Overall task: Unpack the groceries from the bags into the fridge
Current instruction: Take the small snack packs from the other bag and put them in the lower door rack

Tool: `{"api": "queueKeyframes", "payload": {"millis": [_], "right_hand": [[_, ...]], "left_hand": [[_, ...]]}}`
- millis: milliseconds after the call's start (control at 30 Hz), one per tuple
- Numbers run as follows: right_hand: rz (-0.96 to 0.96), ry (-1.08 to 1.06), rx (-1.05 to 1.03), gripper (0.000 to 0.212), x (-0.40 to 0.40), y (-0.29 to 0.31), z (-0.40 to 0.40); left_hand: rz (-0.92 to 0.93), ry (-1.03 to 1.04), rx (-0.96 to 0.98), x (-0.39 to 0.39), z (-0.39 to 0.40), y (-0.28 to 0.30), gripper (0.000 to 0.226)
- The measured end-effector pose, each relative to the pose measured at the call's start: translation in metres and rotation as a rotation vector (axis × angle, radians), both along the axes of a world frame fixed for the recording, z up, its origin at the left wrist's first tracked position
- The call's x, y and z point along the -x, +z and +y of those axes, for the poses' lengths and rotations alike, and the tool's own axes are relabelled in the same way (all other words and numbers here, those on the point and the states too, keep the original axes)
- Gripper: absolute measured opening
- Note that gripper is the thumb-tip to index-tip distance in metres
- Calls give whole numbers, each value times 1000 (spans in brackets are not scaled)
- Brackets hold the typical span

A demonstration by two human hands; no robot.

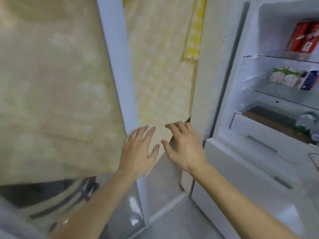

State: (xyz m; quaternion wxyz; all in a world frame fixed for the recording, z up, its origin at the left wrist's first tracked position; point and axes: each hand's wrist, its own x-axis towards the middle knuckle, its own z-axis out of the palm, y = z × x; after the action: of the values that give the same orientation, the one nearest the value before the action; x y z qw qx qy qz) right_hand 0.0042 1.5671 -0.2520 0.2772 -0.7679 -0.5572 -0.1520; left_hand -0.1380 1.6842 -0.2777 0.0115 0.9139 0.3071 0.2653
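Both hands, left hand (139,150) and right hand (183,145), spread open-fingered, empty, near the wallpaper (155,83).

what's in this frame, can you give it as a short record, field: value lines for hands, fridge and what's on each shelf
left hand: left hand open, fingers spread, holding nothing
right hand: right hand open, fingers relaxed, holding nothing
fridge: fridge door open, interior lit
upper shelf: red carton
middle shelf: small green-and-white cartons beside a dark blue pack
drawer: crisper drawer holding a clear bottle
beside fridge: dotted yellow cloth
grocery bags: none in view
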Motion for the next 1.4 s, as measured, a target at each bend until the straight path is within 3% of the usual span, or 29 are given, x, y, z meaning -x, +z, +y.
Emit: {"api": "queueKeyframes", "payload": {"millis": [267,467,633,867,1033,1200,1400], "right_hand": [[-19,567,23,59,256,-18,92],[-20,913,63,69,445,-46,90],[15,1159,147,73,564,-86,75],[24,1465,357,60,681,-171,72],[49,1656,567,46,738,-260,95],[-143,1804,723,45,779,-339,122],[-362,1955,613,61,815,-383,157]], "left_hand": [[-17,548,10,309,-8,-9,63],[-18,918,47,508,-76,-34,68],[-18,1176,147,618,-144,-68,68],[-44,1404,347,693,-209,-142,65],[-266,1448,589,709,-219,-217,49],[-259,1556,787,717,-202,-284,49],[-124,1713,762,749,-168,-327,59]]}}
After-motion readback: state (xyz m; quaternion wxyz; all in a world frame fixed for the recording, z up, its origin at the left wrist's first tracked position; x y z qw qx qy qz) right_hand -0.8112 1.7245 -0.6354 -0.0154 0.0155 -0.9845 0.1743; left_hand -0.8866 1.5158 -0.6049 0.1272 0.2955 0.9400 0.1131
